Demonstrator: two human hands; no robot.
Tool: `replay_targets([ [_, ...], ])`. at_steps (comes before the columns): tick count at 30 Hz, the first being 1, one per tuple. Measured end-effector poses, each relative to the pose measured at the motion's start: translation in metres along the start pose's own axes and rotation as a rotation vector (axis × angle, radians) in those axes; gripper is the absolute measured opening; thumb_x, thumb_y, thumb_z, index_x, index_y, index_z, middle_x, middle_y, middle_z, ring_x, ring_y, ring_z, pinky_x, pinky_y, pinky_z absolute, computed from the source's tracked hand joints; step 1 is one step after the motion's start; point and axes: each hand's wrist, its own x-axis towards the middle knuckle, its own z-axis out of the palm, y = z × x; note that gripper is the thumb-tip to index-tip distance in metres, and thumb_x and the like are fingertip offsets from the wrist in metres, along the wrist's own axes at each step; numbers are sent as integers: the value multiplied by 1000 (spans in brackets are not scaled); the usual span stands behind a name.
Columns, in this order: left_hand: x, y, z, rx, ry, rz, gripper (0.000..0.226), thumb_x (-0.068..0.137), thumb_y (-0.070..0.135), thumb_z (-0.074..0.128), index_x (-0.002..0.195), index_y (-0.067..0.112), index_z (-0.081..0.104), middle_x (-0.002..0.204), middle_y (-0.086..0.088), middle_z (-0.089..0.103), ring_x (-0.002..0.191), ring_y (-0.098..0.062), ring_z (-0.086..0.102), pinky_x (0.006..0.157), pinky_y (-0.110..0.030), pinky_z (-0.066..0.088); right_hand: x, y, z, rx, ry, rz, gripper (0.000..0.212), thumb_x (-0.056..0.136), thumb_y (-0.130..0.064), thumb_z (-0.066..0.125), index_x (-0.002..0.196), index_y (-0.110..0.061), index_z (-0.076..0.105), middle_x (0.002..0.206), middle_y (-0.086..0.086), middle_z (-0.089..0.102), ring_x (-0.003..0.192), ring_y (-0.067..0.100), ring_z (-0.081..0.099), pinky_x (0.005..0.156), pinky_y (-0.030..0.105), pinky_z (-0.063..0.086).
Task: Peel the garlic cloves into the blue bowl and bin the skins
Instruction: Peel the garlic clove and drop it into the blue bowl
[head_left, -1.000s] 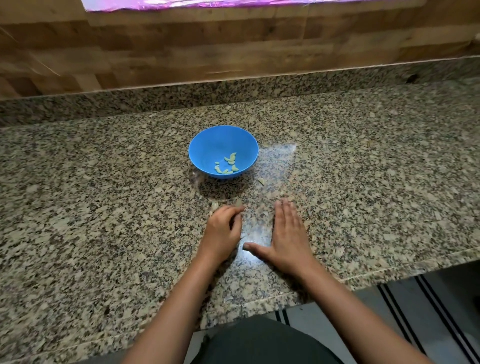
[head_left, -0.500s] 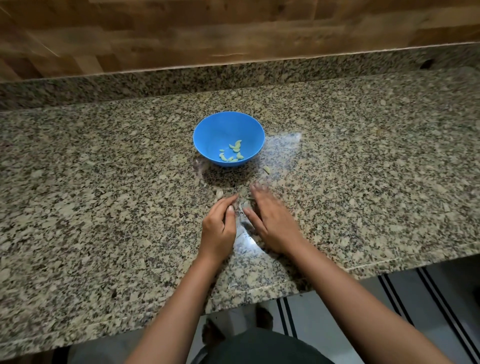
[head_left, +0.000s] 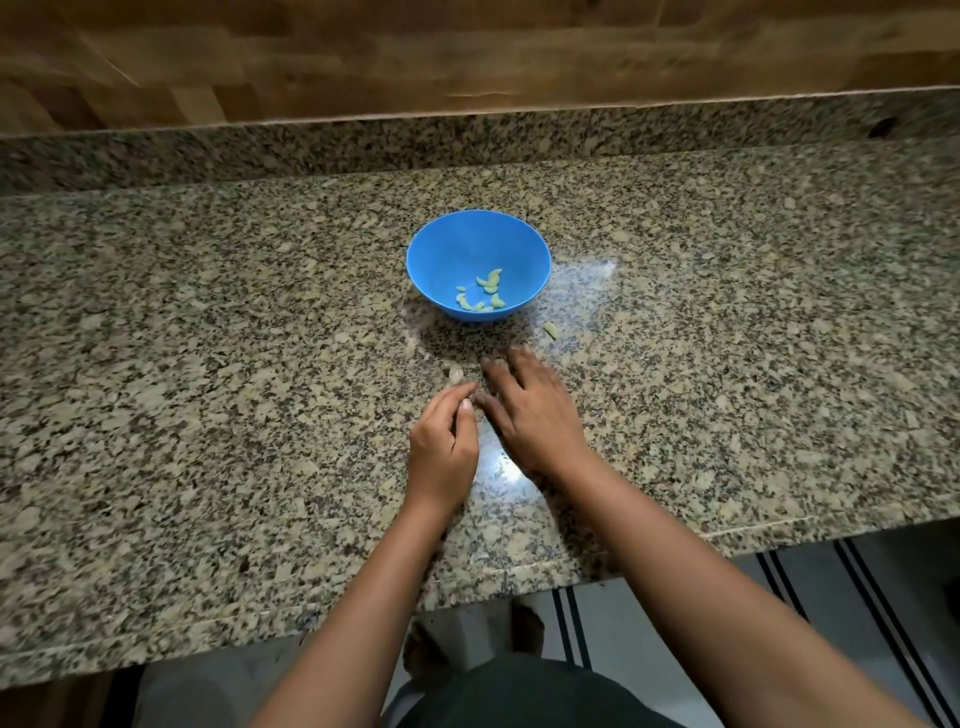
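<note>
Both forearms reach in over the near edge of the granite counter (head_left: 208, 415), hands side by side and nearly touching. The left hand (head_left: 444, 447) is curled, thumb tip meeting forefinger tip as in a pinch; can't tell whether anything sits in that pinch, too small and hidden. The right hand (head_left: 532, 421) lies flat, fingers straight and spread on the stone, holding nothing, fingertips blurred. Judgement: the flat hand is angled toward the left one to rake loose skins together, and the curled left is set there as the stop or picker, so this looks like the skin clean-up step, not peeling. A pale scrap (head_left: 456, 375) lies just beyond the left fingertips and just left of the right ones, touching neither; skin or clove, can't say. Further out, beyond the right fingertips and a bit to their right, one loose clove (head_left: 549, 330) lies on the counter, apart from both hands, just beside the bowl and outside it. The blue bowl (head_left: 441, 249) stands upright straight ahead of both hands, well past the fingertips, with peeled cloves (head_left: 485, 293) lying at its bottom. No bin in view. Wooden wall (head_left: 467, 52) at the back
</note>
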Motion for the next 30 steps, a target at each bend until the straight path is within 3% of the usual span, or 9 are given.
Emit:
replay_targets([
  [3, 0, 1, 0, 28, -14, 32, 32, 97, 8, 43, 125, 5, 56, 129, -7, 56, 115, -6, 46, 97, -12, 31, -18, 7, -2, 147, 42, -71, 52, 95, -43, 31, 130, -12, 54, 139, 17, 47, 131, 33, 41, 107, 47, 37],
  [8, -2, 1, 3, 117, -108, 64, 36, 94, 9, 47, 130, 5, 51, 132, -7, 53, 124, -14, 45, 103, -21, 32, -50, 12, -11, 86, 88, -142, 33, 88, -5, 56, 120, 3, 59, 123, 20, 56, 116, 31, 51, 103, 35, 41],
  [10, -3, 0, 4, 156, -165, 104, 42, 92, 10, 51, 134, 6, 47, 137, -8, 49, 131, -19, 41, 108, -22, 27, -50, 13, -9, 62, 99, -150, 24, 81, 2, 62, 104, 7, 65, 104, 19, 64, 99, 31, 57, 86, 40, 52],
  [12, -5, -2, 5, 226, -254, 137, 54, 92, 25, 54, 141, 9, 36, 146, -6, 39, 139, -19, 30, 113, -24, 19, -44, 14, -12, 74, 105, -140, 17, 82, -1, 62, 97, 4, 67, 98, 15, 64, 93, 24, 54, 82, 32, 51],
  [15, -12, -2, 12, 541, -417, 131, 99, 80, 73, 37, 150, 13, 2, 158, -1, 0, 146, -17, 0, 119, -34, 5, -35, 13, -24, 325, 115, 105, 15, 87, -6, 59, 98, -4, 69, 94, 4, 63, 84, 11, 54, 71, 9, 44],
  [19, -26, 6, 19, 788, -488, 94, 128, 59, 94, 11, 140, 6, -32, 146, -10, -38, 137, -24, -32, 116, -39, -14, -33, 25, -42, 942, 117, 501, 13, 86, 2, 60, 89, -8, 68, 93, 4, 68, 84, 14, 66, 64, 14, 51],
  [21, -29, 10, 22, 829, -494, 79, 128, 59, 95, 9, 137, 3, -34, 144, -13, -41, 135, -26, -35, 114, -40, -18, -37, 35, -48, 1068, 126, 576, 13, 83, 3, 62, 85, -8, 68, 92, 7, 69, 84, 18, 67, 66, 18, 53],
  [25, -16, 22, 39, 848, -464, 22, 122, 66, 91, 11, 134, 0, -34, 146, -17, -36, 138, -30, -30, 113, -40, -17, -44, 47, -51, 1191, 160, 653, 13, 81, 5, 63, 90, -3, 68, 97, 14, 69, 93, 25, 64, 89, 36, 52],
  [30, 22, 26, 63, 836, -368, -12, 114, 75, 85, 8, 140, -3, -24, 151, -21, -23, 142, -32, -20, 117, -43, -9, -42, 51, -57, 1303, 201, 669, 13, 81, 9, 61, 90, 1, 67, 92, 15, 68, 88, 24, 65, 85, 30, 54],
])
